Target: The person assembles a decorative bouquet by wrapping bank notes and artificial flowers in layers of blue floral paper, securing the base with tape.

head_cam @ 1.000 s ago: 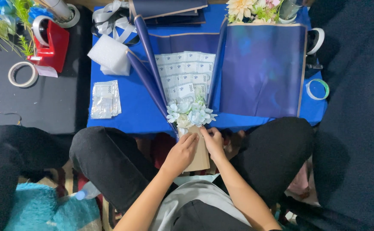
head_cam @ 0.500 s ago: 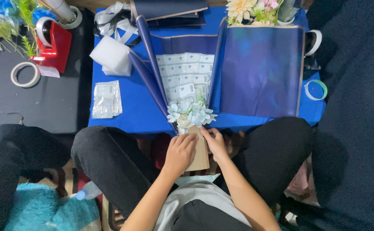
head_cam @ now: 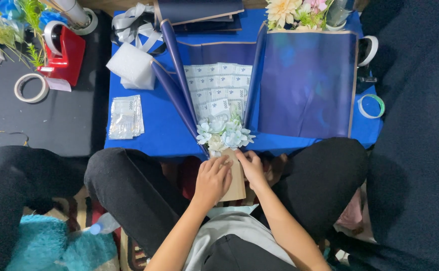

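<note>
Below the pale blue flower cluster (head_cam: 223,134), the tan paper handle (head_cam: 236,179) of the bouquet is held by both hands: the left hand (head_cam: 212,179) is wrapped around it in a closed grip, and the right hand (head_cam: 253,168) is pressed against its other side. Banknotes (head_cam: 218,90) are fanned just above the flowers, on the blue worktop (head_cam: 154,130).

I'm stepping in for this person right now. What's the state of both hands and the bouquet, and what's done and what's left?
Left hand: grip on the bouquet's tan stem wrap.
Right hand: fingers on the wrap's other side.
Bouquet: pale blue flowers at the blue table's near edge, banknote fan above, on navy paper.
Done: notes and flowers arranged.
Left, probably: folding the paper around. Ribbon and spare notes unused.
</note>
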